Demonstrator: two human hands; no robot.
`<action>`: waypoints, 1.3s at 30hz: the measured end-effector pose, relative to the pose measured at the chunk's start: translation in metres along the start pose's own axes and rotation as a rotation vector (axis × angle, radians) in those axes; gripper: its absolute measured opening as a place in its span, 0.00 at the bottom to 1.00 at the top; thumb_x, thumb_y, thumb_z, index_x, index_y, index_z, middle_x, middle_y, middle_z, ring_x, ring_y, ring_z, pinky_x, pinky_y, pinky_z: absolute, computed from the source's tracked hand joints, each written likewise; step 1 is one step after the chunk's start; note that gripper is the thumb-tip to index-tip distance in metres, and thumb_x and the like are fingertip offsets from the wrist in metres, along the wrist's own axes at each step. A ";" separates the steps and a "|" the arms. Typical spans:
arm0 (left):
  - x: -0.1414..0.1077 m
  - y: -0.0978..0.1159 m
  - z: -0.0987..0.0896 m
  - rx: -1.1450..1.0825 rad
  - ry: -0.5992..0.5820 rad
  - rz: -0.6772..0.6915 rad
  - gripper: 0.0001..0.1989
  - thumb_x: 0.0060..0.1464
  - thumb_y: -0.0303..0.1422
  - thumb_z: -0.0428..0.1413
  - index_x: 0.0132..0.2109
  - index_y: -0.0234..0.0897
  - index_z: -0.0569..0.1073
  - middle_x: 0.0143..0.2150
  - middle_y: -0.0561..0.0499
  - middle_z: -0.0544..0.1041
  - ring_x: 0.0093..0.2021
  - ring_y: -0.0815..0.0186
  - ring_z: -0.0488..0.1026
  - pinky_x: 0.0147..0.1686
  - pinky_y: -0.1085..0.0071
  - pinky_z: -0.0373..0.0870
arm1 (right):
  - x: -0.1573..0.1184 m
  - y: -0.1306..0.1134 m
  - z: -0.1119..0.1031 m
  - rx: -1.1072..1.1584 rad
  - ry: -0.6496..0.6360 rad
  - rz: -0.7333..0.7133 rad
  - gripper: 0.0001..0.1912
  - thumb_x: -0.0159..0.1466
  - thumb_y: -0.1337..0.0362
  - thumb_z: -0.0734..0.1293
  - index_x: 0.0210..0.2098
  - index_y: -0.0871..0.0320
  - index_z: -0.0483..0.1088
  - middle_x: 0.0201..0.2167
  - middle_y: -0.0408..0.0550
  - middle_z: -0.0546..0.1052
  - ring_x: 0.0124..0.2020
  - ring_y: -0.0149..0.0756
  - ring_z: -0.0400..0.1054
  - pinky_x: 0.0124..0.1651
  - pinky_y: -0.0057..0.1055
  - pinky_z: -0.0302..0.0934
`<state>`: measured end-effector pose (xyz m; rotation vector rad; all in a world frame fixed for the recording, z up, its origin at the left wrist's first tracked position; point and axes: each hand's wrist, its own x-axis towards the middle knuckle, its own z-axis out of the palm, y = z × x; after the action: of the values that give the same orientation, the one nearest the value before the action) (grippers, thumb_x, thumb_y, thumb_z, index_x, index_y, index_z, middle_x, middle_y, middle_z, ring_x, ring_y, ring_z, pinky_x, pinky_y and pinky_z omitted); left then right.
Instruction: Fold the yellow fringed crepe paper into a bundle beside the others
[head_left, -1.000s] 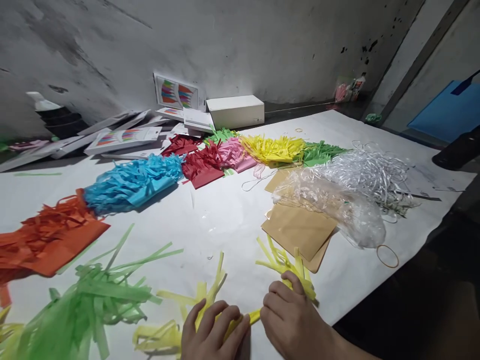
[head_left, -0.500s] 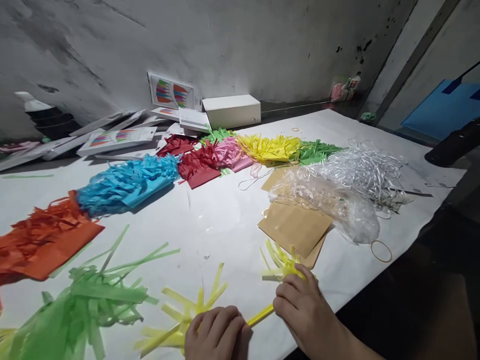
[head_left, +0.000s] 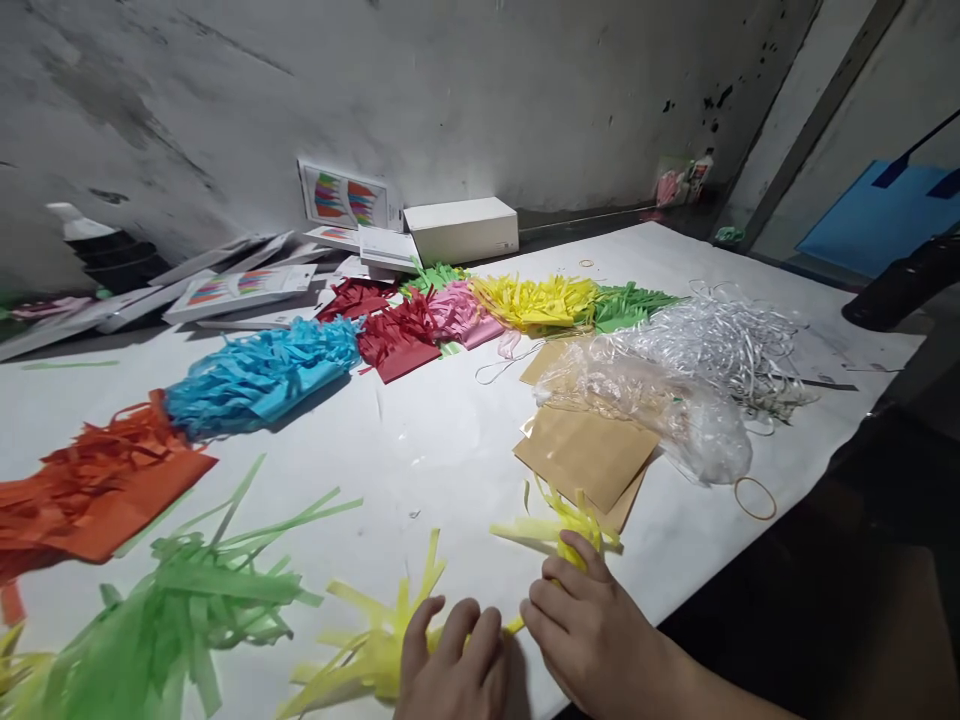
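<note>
Yellow paper fringe (head_left: pixel 420 625) lies twisted between both hands at the near edge of the white counter (head_left: pixel 450 440). The left hand (head_left: pixel 457 665) presses flat, fingers together, on its middle; half a second ago it curled tighter. The right hand (head_left: pixel 592 640) is pinched on the twisted part, now drawn in close beside the left, so the roll looks shorter and tighter. Loose strips fan out beyond each hand. Brown paper sheets (head_left: pixel 589 455) lie just past the right hand; green fringe (head_left: pixel 172 600) sits left of the left hand.
</note>
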<state>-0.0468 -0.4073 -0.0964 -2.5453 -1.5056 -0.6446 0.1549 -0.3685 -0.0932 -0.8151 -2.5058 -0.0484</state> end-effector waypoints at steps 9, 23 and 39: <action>0.007 -0.021 -0.002 -0.156 -0.079 0.019 0.08 0.60 0.26 0.57 0.43 0.46 0.76 0.37 0.57 0.80 0.35 0.68 0.77 0.34 0.68 0.63 | 0.007 0.007 0.006 -0.066 -0.015 -0.052 0.12 0.67 0.76 0.57 0.32 0.57 0.67 0.29 0.44 0.69 0.34 0.39 0.61 0.68 0.49 0.41; -0.001 -0.009 -0.001 -0.106 -0.007 -0.014 0.12 0.59 0.22 0.54 0.39 0.46 0.74 0.36 0.58 0.79 0.38 0.65 0.75 0.45 0.64 0.56 | -0.005 0.021 -0.001 0.126 0.010 0.042 0.08 0.70 0.68 0.67 0.32 0.56 0.68 0.34 0.40 0.74 0.39 0.34 0.65 0.66 0.43 0.39; 0.018 0.008 -0.009 -0.004 -0.130 -0.039 0.12 0.57 0.20 0.54 0.36 0.44 0.75 0.36 0.57 0.80 0.40 0.61 0.74 0.49 0.59 0.56 | -0.003 0.002 0.000 -0.041 0.019 0.173 0.08 0.64 0.74 0.68 0.32 0.56 0.67 0.33 0.42 0.73 0.42 0.38 0.65 0.70 0.47 0.39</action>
<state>-0.0350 -0.3993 -0.0796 -2.6131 -1.5988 -0.4950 0.1583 -0.3691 -0.0948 -1.0397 -2.4144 -0.0488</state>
